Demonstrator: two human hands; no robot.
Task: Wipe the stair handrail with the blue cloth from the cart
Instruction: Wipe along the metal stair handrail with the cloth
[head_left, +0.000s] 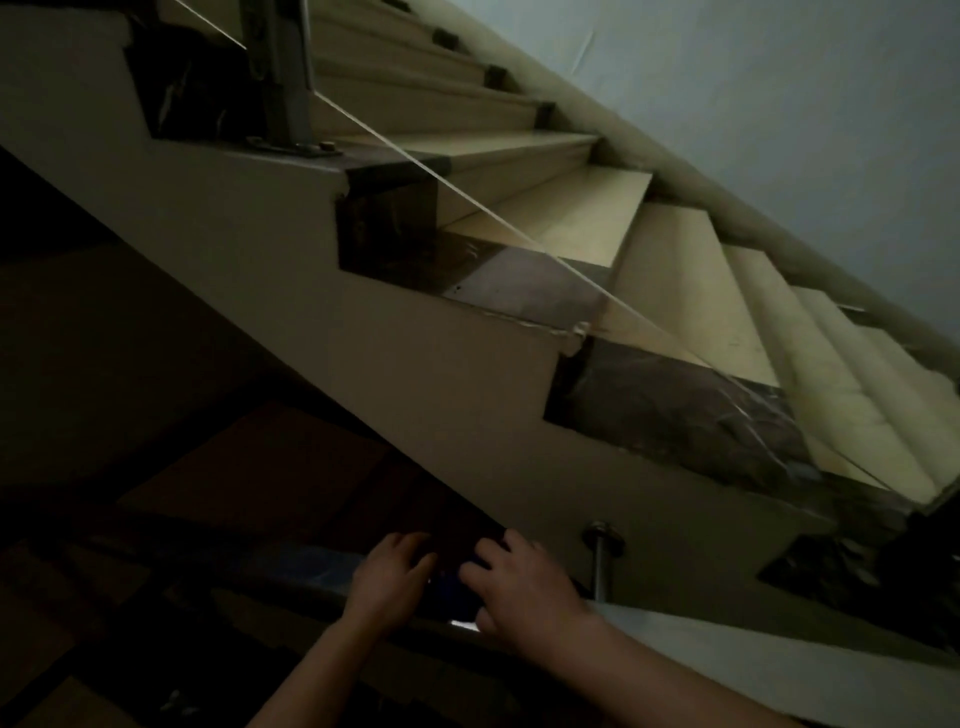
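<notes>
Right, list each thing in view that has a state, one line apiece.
left hand: resting on the handrail, fingers curled on the cloth.
right hand: pressed onto the cloth, fingers spread.
blue cloth: bunched between both hands on the rail; mostly hidden in the dim light.
handrail: slanted, part covered by the hands.
glass panel: upright beside the steps, unbroken as far as shows.

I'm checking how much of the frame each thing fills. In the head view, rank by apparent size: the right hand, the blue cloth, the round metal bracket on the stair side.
1. Right hand, though it is nearest the camera.
2. Blue cloth: mostly hidden, so unsure.
3. Round metal bracket.
</notes>
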